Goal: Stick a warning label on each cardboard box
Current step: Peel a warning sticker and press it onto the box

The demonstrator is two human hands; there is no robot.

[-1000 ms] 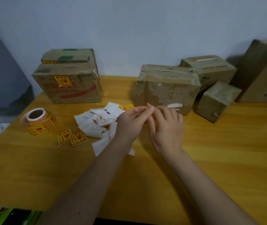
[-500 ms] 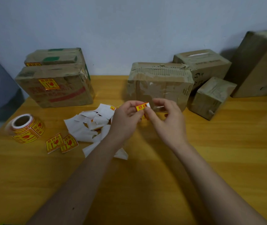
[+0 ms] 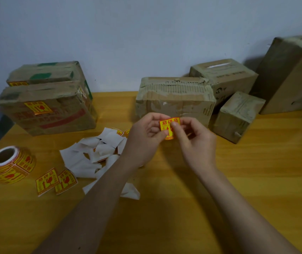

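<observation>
A yellow warning label (image 3: 169, 125) with red print is being held up in front of the middle cardboard box (image 3: 174, 99), above the wooden counter (image 3: 256, 171). Three red Chinese characters are running across its top edge; the smaller marks below are partly covered by fingertips and too blurred to read. The left hand (image 3: 144, 142) is pinching the label's left side between thumb and fingers, while the right hand (image 3: 196, 143) is pinching its right side, both sets of fingers closed on it. Both forearms are reaching in from the bottom edge, bare, with the wrists angling toward each other.

At the left, two boxes are standing one behind the other; the front box (image 3: 45, 109) is already wearing a matching label (image 3: 38, 107) over faded red lettering, and the back box (image 3: 49, 74) is showing one at its corner. A label roll (image 3: 9, 165) is lying near two loose labels (image 3: 55, 181) and a heap of white backing scraps (image 3: 95, 153). Three more boxes (image 3: 238, 114) are sitting at the right.
</observation>
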